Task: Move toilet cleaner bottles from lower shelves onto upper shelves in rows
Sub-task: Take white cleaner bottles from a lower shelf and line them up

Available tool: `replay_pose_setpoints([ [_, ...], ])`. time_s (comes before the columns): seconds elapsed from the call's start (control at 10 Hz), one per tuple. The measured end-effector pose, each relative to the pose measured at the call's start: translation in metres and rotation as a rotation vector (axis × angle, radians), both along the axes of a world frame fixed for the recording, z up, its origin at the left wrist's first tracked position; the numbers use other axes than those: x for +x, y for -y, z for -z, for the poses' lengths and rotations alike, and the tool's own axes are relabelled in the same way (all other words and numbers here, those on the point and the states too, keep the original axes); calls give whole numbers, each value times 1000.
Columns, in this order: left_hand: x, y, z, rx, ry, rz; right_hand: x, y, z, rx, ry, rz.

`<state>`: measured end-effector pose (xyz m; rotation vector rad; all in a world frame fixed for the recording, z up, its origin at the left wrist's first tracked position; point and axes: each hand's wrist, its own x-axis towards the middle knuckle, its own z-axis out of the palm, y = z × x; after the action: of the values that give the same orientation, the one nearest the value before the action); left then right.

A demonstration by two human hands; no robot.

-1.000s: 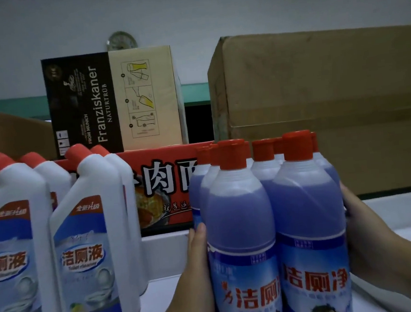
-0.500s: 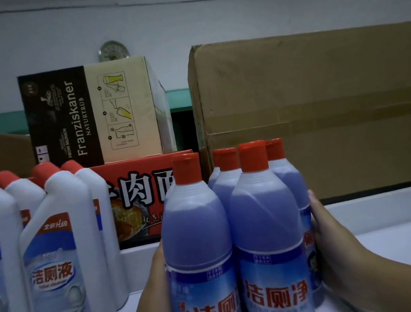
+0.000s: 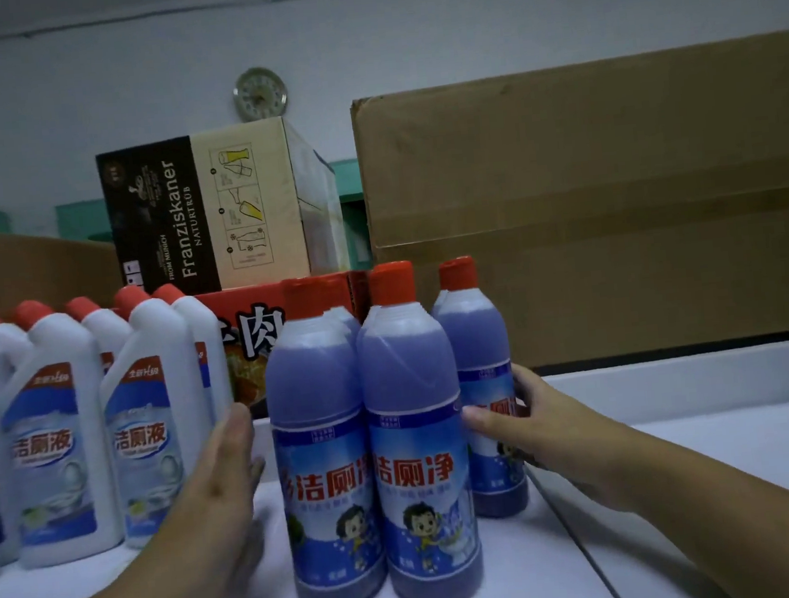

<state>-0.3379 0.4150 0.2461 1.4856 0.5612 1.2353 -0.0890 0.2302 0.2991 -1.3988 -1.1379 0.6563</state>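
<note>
Though half-open, right hand (image 3: 530, 425) round bottle (image 3: 475, 339)

Franziskaner Naturtrüb beer carton (image 3: 204, 215) parked on top of a red printed carton (image 3: 259, 306), round wall clock (image 3: 260, 93) peeking out right above it. Huge plain brown cardboard box (image 3: 614, 213) just to the right, tape band across the middle. Another brown box (image 3: 32, 268) far left, teal wall strip (image 3: 78, 221) behind.

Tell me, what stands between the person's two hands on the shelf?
Red-capped purple toilet cleaner bottles stand upright in a cluster between the left hand and right hand, in the head view.
</note>
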Motion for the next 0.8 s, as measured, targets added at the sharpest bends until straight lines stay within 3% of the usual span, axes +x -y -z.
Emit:
replay_pose_setpoints([
  [0.2, 19, 130, -44, 41, -134, 133, 3, -7, 6, 43, 42, -14],
  [0.4, 53, 151, -37, 157, -165, -69, 2, -11, 10, 55, 31, -20],
  [0.8, 50, 149, -31, 196, -207, -142, 2, -7, 13, 56, 117, -52],
])
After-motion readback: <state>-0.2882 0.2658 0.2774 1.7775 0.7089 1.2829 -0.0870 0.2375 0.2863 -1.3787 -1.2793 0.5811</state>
